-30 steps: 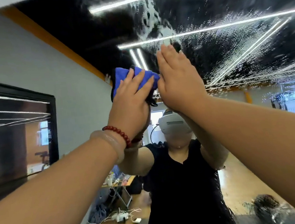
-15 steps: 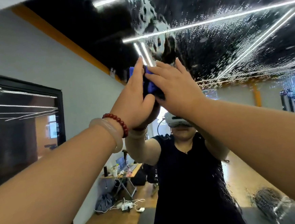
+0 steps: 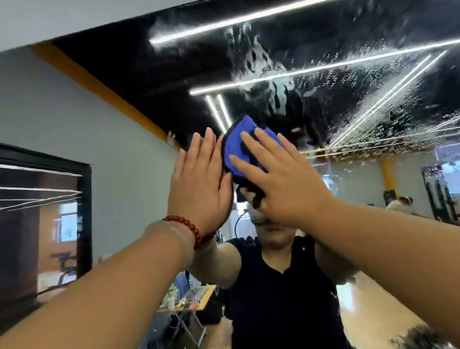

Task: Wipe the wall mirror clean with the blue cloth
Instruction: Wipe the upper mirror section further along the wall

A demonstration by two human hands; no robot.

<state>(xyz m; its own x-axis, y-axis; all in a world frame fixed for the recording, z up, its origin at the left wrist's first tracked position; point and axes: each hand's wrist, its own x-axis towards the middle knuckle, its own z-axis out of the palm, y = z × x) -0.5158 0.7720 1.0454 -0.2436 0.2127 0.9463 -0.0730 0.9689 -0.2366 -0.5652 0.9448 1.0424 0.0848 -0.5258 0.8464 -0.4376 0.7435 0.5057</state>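
Note:
The wall mirror (image 3: 354, 95) fills most of the view, its upper right part covered in droplets and foam streaks. The blue cloth (image 3: 237, 143) lies flat against the glass just above head height. My right hand (image 3: 281, 181) presses on the cloth with straight, spread fingers. My left hand (image 3: 199, 182), with a red bead bracelet at the wrist, lies flat on the glass beside the cloth, fingers straight, its thumb side touching the cloth's left edge. The cloth's lower part is hidden behind my right hand.
The mirror reflects a person in a black top, a cluttered desk (image 3: 189, 301), cables on a wooden floor and ceiling light strips. A black-framed mirror (image 3: 34, 217) hangs on the grey wall at left. A plain wall strip (image 3: 46, 18) runs above the mirror's top edge.
The cloth passed from under my left hand to under my right hand. Both hands shifted slightly right on the glass, and my left hand now lies beside the cloth.

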